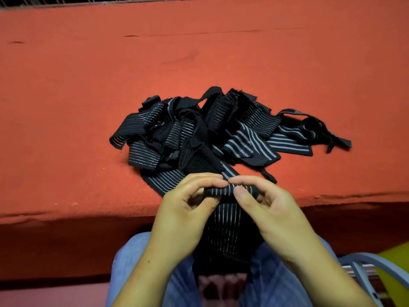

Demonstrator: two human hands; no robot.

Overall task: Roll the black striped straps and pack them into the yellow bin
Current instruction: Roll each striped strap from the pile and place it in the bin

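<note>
Left hand [188, 209] and right hand [267, 209] pinch the rolled strap [230, 191]; yellow bin [396, 273], probably, at right.

Two hands, one left hand [186, 216] and one right hand [272, 213]; one strap [223, 191] partly rolled between them; one pile of straps [177, 134], too tangled to count; one desk [66, 107]; one yellow bin [400, 255].

black striped strap [230, 191] part-rolled (tail hanging), tangled heap [221, 134] behind
</note>
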